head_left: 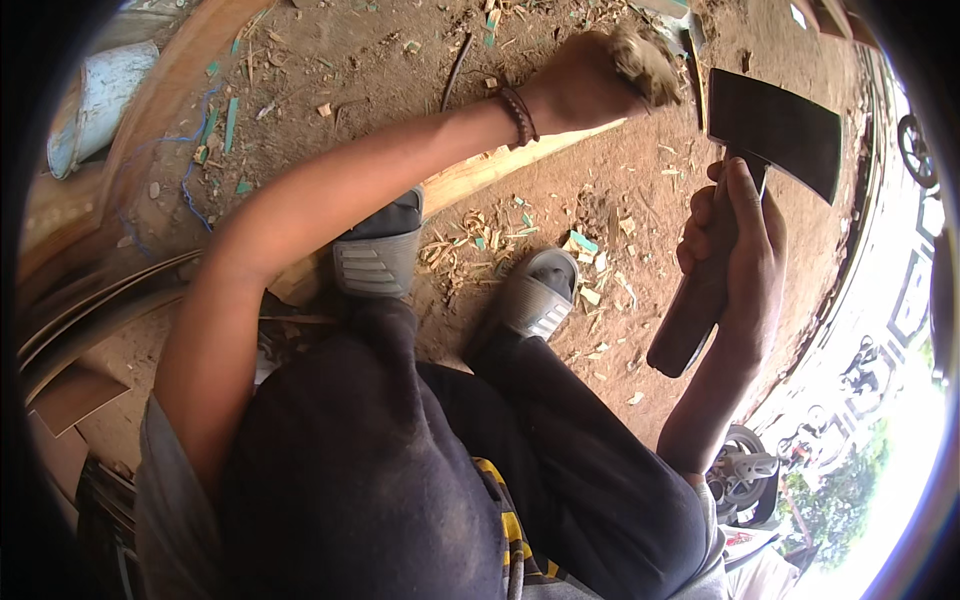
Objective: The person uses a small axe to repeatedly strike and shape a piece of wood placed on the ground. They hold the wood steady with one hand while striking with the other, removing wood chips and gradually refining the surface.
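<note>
My right hand [745,245] grips a hatchet [775,130] by its short, dark handle, the thumb lying along the handle below the head. The broad black head is raised above the ground, its wide edge facing right. My left arm stretches across to the far end of a pale wooden beam [490,175], where my left hand [575,85] is closed. A rough, brown, shaggy lump [643,65] covers its fingers, and I cannot make out what it is. Just right of that lump stands a thin dark strip [693,60] with a pale edge.
Wood chips [470,245], some green-painted, litter the brown dirt around my sandals [378,262]. A pale blue cylinder [100,105] lies at the far left beside curved wooden pieces [150,130]. Blue string [190,185] trails there. Motorbike wheels [738,465] show at the right.
</note>
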### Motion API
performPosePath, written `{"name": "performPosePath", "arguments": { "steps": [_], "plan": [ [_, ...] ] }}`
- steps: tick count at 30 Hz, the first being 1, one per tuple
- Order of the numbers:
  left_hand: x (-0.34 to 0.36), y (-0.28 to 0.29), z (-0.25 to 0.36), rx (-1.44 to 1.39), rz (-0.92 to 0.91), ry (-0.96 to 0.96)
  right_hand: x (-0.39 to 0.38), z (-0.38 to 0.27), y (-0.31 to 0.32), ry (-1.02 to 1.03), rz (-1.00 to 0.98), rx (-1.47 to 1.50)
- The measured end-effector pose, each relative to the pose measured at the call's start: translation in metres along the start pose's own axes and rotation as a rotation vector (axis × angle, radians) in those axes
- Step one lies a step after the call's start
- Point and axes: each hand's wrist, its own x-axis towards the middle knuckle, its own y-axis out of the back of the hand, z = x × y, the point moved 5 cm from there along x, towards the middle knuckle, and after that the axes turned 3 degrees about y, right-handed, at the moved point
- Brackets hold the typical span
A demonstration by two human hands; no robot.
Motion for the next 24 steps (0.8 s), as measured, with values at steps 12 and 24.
{"name": "performPosePath", "arguments": {
  "steps": [12, 24],
  "plan": [
    [0.003, 0.003, -0.014, -0.085, 0.126, -0.015, 0.001, -0.004, -0.005, 0.053, -0.025, -0.039],
    [0.0, 0.005, -0.009, 0.01, 0.131, -0.094, -0.002, -0.008, 0.001, 0.066, -0.047, 0.032]
  ]
}}
